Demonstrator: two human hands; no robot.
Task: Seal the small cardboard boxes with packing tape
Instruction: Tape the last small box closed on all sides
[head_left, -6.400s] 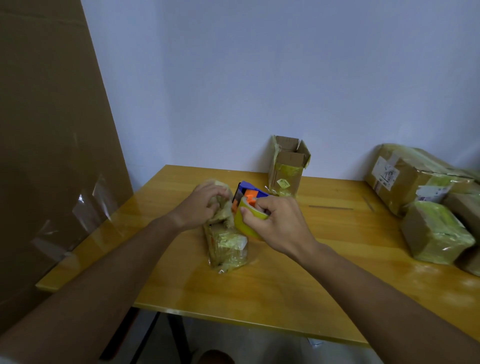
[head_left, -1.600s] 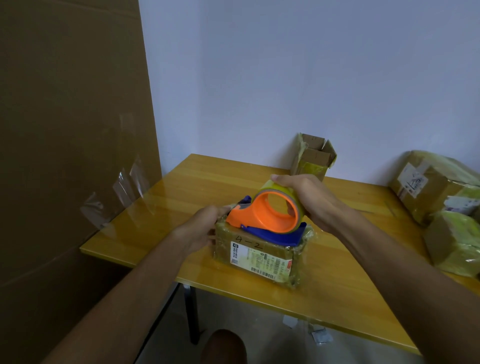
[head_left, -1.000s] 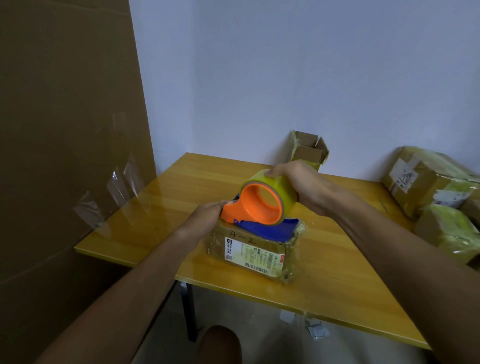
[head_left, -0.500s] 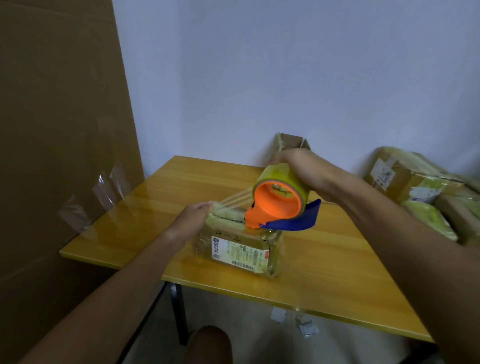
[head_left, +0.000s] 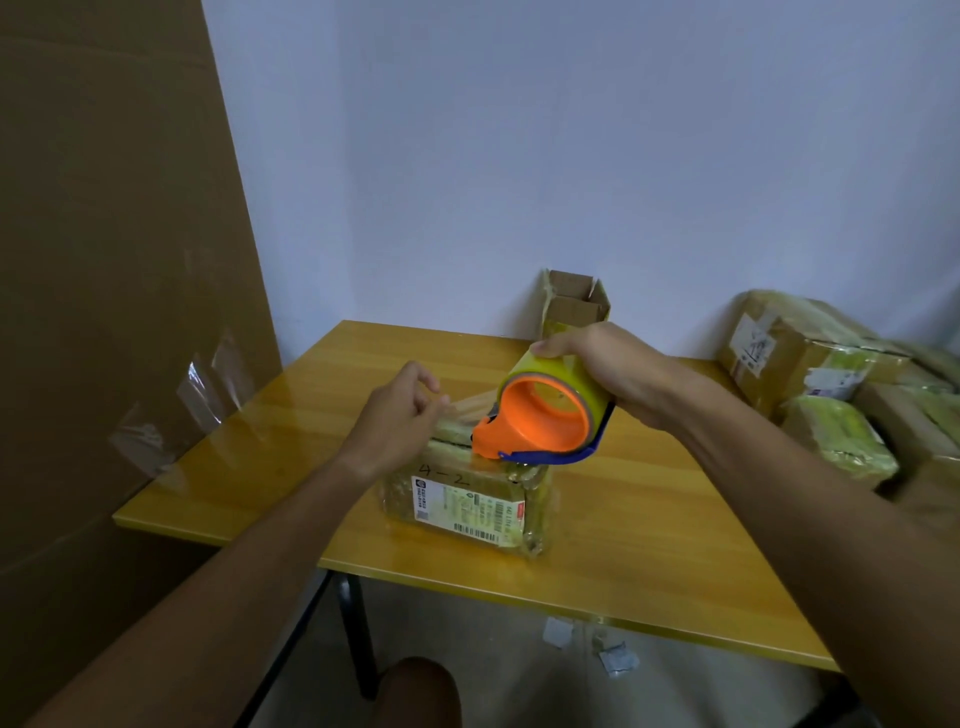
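Since the frame half a second earlier, the right hand (head_left: 605, 371) has carried the tape dispenser (head_left: 545, 421) slightly to the right and tilted it so that its orange hub faces the viewer more fully, while the left hand (head_left: 400, 415) has risen off the box top with its fingers now curled. The stretch of tape (head_left: 470, 405) between the two has lengthened a little.

The right hand grips the dispenser from above, its fingers and thumb wrapped round the yellow roll; the blue blade guard juts out below the hub, just above the right part of the box top. The left hand pinches the free end of the tape, which runs taut and nearly level to the roll, above the box.

The small cardboard box (head_left: 467, 499) lies flat on the wooden table (head_left: 649, 566), near its front edge and a little left of centre. It is wrapped in glossy tape; a white shipping label faces the viewer, and "4-2" is handwritten on the top near that edge.

At the far edge of the table, against the wall, an open carton (head_left: 574, 304) stands upright with its flaps raised. A pile of taped parcels (head_left: 826, 384) occupies the right side of the table. A large cardboard sheet (head_left: 114, 260) stands at the left, with clear tape strips stuck to it. Paper scraps (head_left: 613, 660) lie on the floor beneath the table.
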